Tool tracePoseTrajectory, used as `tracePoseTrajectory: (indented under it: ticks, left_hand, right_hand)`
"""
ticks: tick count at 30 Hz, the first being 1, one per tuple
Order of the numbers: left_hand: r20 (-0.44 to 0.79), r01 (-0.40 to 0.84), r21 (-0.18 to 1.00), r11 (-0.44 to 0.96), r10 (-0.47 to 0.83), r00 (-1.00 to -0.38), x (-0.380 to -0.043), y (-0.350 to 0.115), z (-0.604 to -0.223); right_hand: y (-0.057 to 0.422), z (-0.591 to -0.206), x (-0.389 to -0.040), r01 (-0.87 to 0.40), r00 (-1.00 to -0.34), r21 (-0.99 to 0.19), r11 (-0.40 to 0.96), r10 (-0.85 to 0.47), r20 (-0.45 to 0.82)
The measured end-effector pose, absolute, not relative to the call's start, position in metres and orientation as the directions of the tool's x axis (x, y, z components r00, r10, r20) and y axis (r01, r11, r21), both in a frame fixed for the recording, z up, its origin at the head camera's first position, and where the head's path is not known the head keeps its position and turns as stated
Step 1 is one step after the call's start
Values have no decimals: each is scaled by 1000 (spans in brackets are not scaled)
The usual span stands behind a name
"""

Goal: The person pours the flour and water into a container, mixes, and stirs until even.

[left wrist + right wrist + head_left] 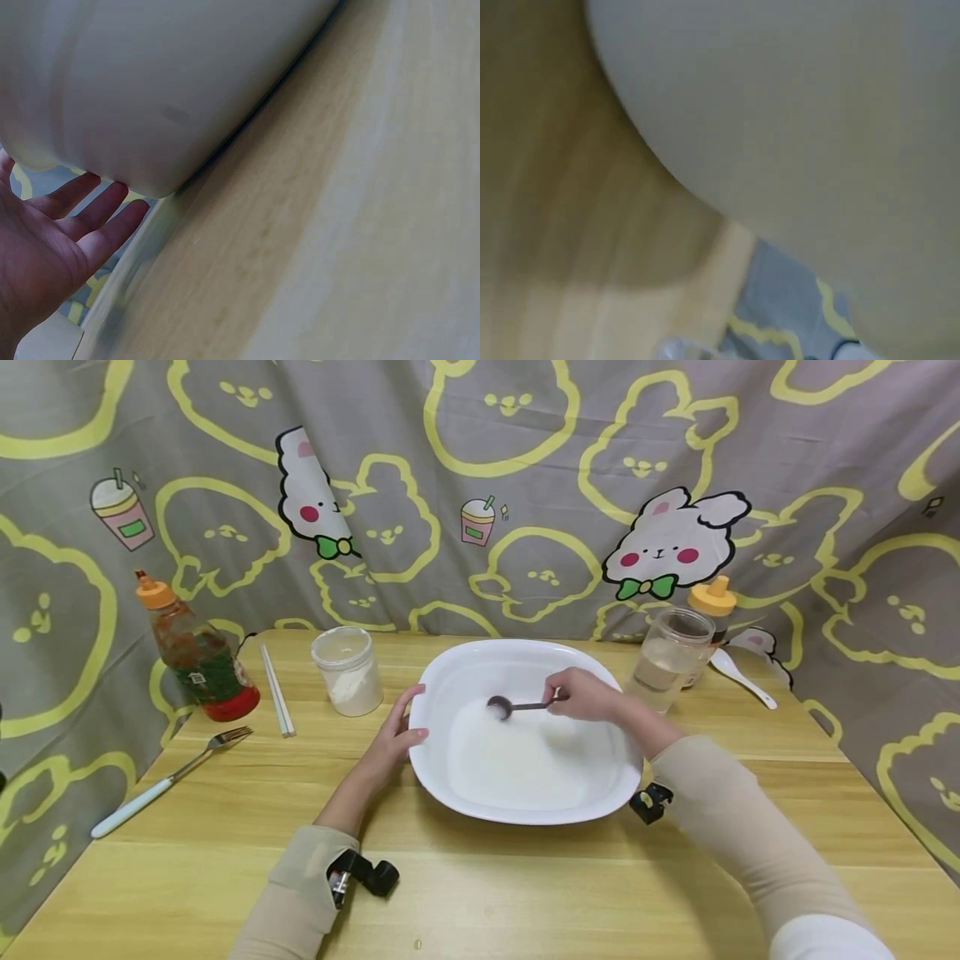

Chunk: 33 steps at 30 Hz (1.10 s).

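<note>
A white basin (525, 814) stands on the wooden table, with white, powdery-looking stuff (517, 760) spread over its bottom. My left hand (384, 745) holds the basin's left side, thumb over the rim; in the left wrist view, fingers (105, 232) of that hand lie against the outer wall. Inside the basin, my right hand (588, 695) pinches the handle of a small dark brown measuring spoon (500, 707). The spoon's round bowl, with some white in it, is over or in the white stuff; which, I cannot tell. The right wrist view shows the basin's outside (780, 135), hiding the right hand.
To the left are a red sauce bottle (202, 668), a fork (176, 777), chopsticks (277, 689) and a jar of white powder (352, 681). A clear jar of liquid (663, 664), an orange-capped bottle (712, 597) and a white spoon (742, 678) stand or lie at right. A patterned curtain (525, 568) hangs behind.
</note>
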<state>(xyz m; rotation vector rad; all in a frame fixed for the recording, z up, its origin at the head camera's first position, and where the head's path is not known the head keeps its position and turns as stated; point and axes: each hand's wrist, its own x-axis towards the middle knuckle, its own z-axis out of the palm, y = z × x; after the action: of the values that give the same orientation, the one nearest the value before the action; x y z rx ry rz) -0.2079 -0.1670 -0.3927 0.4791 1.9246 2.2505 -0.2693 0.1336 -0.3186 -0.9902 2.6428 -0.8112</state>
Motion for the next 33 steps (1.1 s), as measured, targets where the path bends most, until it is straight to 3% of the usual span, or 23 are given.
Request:
tracePoseTrajectory:
  ticks: [6, 11, 15, 21, 33]
  left_hand:
    - [147, 99, 981, -167, 307, -940, -207, -167, -392]
    - [146, 98, 981, -165, 311, -939, -208, -167, -392]
    - [150, 102, 981, -165, 311, -939, -208, -167, -392]
    - [146, 101, 982, -158, 307, -940, -208, -167, -392]
    - [148, 106, 983, -151, 308, -940, -208, -166, -392]
  right_hand:
    - [115, -329, -256, -407, -679, -750, 522, -722, -133]
    - [120, -321, -243, -409, -564, -757, 510, -793, -230]
    - [139, -311, -236, -452, -532, -708, 543, -801, -274]
    - [171, -293, -235, -503, -583, -613, 609, -763, -280]
    - [177, -293, -263, -469, -804, -443, 764, -577, -143]
